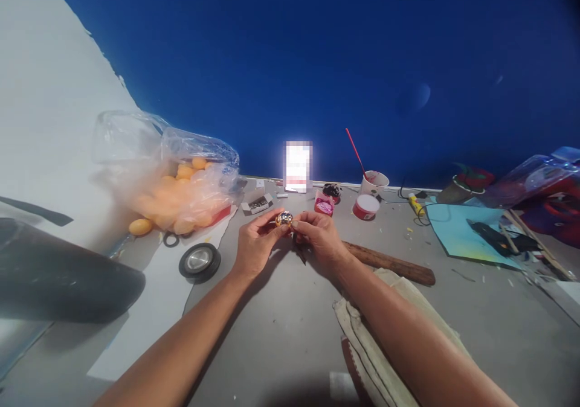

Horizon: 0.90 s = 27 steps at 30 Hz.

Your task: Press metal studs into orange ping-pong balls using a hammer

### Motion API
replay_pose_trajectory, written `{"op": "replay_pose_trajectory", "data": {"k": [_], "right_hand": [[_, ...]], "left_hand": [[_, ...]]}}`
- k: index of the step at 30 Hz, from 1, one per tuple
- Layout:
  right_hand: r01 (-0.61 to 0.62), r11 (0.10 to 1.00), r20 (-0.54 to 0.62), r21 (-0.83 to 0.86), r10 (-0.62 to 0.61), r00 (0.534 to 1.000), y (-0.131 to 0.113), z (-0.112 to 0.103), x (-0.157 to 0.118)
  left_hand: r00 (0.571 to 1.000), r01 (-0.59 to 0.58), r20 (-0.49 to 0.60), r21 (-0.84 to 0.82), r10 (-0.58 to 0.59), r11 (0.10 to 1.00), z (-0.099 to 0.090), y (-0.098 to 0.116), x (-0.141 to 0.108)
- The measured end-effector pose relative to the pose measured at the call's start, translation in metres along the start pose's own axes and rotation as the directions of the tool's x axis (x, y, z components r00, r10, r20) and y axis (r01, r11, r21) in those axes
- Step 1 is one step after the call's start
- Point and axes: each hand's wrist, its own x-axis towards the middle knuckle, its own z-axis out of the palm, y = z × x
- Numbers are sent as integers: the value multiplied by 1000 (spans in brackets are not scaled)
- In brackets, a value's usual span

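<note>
A small shiny metallic ball [284, 218], silver with a golden tint below, is held between both hands over the middle of the grey table. My left hand [259, 242] grips its left side with thumb and fingers. From the right, the fingertips of my right hand [321, 236] pinch at the ball's edge; a thin dark pointed thing shows just below them. Behind my left hand lies a small open box [257, 204] with shiny pieces inside. A pink container [324, 205] stands behind my right hand.
Orange balls in clear plastic [181, 192] and a black-rimmed disc [199, 261] lie left. A wooden stick [394, 263], folded cloth [376, 334], white cup [375, 182], red-and-white tub [366, 206] and light-blue sheet [453, 229] are right. A bright screen [298, 166] stands at the wall.
</note>
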Motion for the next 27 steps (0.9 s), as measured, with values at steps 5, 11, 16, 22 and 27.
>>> {"op": "replay_pose_trajectory", "data": {"k": [5,11,16,22,27], "right_hand": [[2,1000,-18,-14,-2,1000,1,3,-2],[33,999,-8,-42,-34,999,-2,5,-3],[36,999,20,36,-37,999,3,2,-2],[55,997,17,47,-56,998,7,1,1],[65,998,31,21,-66,997,6,-1,3]], "left_hand": [[1000,5,-21,38,-4,999,-1,-1,1],[998,58,4,-93,-58,994,0,-4,1],[995,98,32,-227,-93,969,2,-8,2],[992,125,66,-246,-112,961,2,-7,3],[986,161,83,-277,-144,947,3,-4,2]]}}
